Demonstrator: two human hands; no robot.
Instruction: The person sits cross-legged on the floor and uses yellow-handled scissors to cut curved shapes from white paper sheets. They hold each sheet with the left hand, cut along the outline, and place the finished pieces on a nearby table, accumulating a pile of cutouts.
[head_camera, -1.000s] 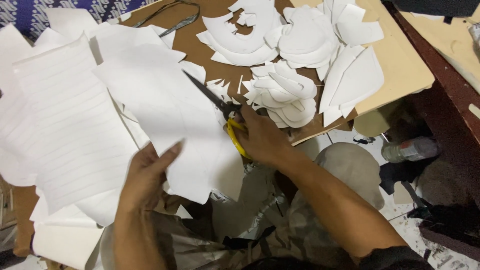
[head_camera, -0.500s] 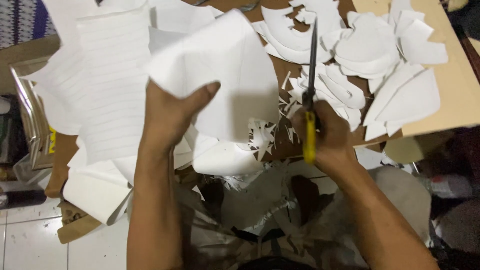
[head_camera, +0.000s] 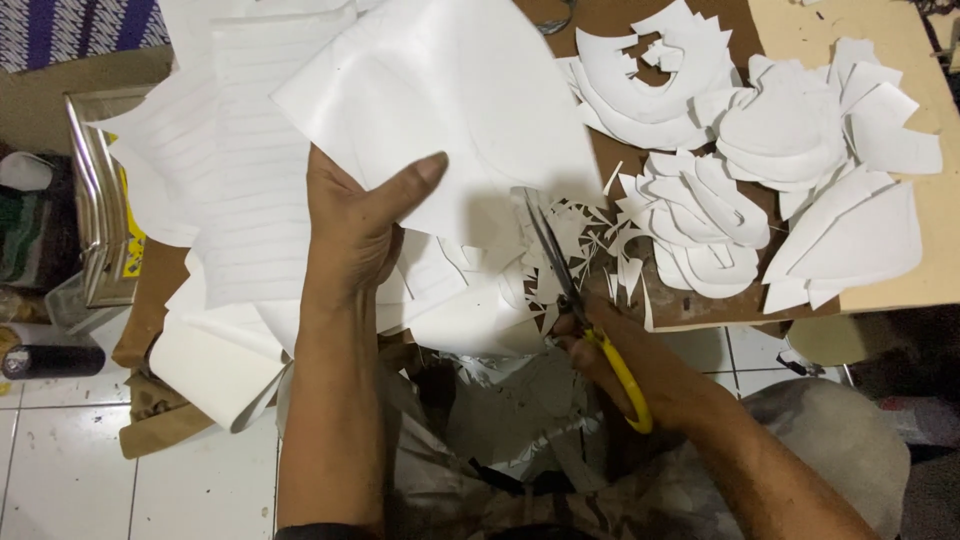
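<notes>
Head view: left hand (head_camera: 352, 225) pinches a white sheet (head_camera: 450, 110) above the table, right hand (head_camera: 640, 365) clenches yellow-handled scissors (head_camera: 575, 300) at its lower edge, many cut curved pieces (head_camera: 760, 140) already piled right, uncut sheet stack (head_camera: 230, 180) remaining left.

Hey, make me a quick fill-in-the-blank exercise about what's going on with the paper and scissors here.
1. The left hand holds up a white ____ sheet.
2. The right hand grips scissors with ____ handles.
3. The pile of cut shapes lies on a ____ board.

Missing words: paper; yellow; cardboard
</notes>
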